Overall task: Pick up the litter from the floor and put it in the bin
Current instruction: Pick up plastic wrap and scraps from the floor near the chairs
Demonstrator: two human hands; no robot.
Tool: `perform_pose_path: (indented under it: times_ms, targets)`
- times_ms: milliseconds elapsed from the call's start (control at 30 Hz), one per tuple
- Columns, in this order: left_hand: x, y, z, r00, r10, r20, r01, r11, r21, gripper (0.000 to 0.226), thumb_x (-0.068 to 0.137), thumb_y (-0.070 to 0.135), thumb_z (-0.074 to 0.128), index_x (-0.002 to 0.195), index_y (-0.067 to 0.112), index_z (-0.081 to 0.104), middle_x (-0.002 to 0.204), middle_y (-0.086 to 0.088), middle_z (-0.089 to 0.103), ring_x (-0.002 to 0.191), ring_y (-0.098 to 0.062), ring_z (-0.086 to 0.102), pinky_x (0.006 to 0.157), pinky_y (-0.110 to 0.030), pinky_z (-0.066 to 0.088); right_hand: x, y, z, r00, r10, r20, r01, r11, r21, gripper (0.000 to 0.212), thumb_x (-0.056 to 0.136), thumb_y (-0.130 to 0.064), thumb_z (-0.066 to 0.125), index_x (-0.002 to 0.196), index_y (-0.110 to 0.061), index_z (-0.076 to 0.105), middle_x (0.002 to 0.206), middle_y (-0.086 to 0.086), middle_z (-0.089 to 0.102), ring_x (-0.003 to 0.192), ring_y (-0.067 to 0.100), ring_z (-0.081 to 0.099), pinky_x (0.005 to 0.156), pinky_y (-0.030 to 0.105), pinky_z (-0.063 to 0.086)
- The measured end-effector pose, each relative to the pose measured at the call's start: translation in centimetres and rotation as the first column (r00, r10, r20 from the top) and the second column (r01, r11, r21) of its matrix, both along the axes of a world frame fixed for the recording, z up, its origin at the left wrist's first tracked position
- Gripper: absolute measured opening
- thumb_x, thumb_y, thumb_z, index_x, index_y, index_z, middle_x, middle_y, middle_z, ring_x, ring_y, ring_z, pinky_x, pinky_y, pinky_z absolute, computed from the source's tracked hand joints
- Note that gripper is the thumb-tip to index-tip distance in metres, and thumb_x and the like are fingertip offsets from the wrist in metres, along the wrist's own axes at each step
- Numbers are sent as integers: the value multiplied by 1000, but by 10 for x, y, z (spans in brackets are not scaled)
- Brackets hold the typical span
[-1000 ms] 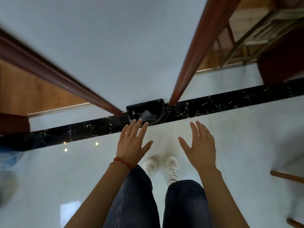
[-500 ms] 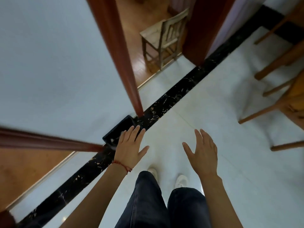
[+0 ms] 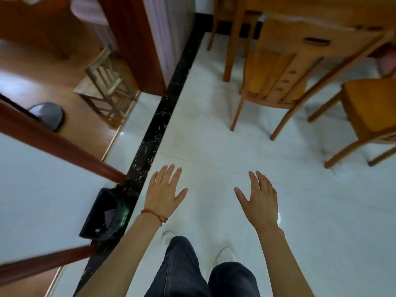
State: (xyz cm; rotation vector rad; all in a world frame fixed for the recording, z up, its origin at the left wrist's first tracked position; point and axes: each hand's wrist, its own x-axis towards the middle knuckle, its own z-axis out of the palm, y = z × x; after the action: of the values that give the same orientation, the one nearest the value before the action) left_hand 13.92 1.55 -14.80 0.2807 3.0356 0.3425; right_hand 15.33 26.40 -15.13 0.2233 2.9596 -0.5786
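Both of our hands are empty and spread flat, palms down, fingers apart. Our left hand [image 3: 164, 190] hovers over the white floor [image 3: 214, 146] just beside the black marble strip [image 3: 159, 125]; a red string bracelet [image 3: 154, 215] circles its wrist. Our right hand [image 3: 260, 200] hangs level with it, well apart, with bare floor between the two.

The bin [image 3: 102, 213] sits to the left of our left forearm, against the white wall [image 3: 42, 189] and next to the strip. It is black with a dark liner, and inside we see crumpled dark material, a small pale scrap near the bottom edge and something greenish along its right side; blur keeps us from telling what these are. We can read no writing or label on it. We see no litter on the visible floor.

Below the hands are our dark jeans [image 3: 188, 269] and white shoes [image 3: 225, 254], standing on the white floor.

The open room lies ahead and to the right: a wide stretch of bare tile between us and the wooden chair [image 3: 274, 76], with a second chair [image 3: 368, 112] at the far right and a wooden table [image 3: 321, 20] above them. To the left, red-brown wooden trim [image 3: 60, 148] edges the wall; beyond it a wood-floored area holds a small pale chair [image 3: 107, 82] and a grey round object [image 3: 48, 114], partly hidden.
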Motion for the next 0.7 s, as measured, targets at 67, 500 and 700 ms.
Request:
perform_pose_path:
  times_ms: [67, 500, 700]
  targets:
    - [0, 43, 0, 999, -42, 1, 42, 999, 1, 60, 84, 34, 63, 133, 6, 43, 139, -20, 42, 129, -37, 36, 105, -51, 26, 14, 43, 3, 999, -52, 3, 52, 999, 10, 62, 88, -44, 51, 137, -11, 34, 147, 13, 32, 136, 26, 26, 109, 40, 22]
    - [-39, 302, 8, 842, -540, 19, 539, 841, 43, 60, 90, 40, 50, 139, 11, 32, 147, -14, 31, 136, -30, 23, 111, -45, 18, 107, 263, 13, 826, -564, 10, 563, 826, 29, 61, 89, -45, 49, 138, -13, 32, 147, 10, 32, 136, 24, 25, 108, 38, 21]
    - [-74, 415, 8, 684, -730, 13, 729, 684, 33, 60, 90, 41, 50, 139, 10, 33, 146, -15, 32, 135, -31, 25, 110, -44, 20, 123, 324, 12, 669, -743, 15, 742, 669, 46, 61, 89, -44, 51, 138, -13, 33, 146, 11, 33, 135, 24, 26, 108, 37, 22]
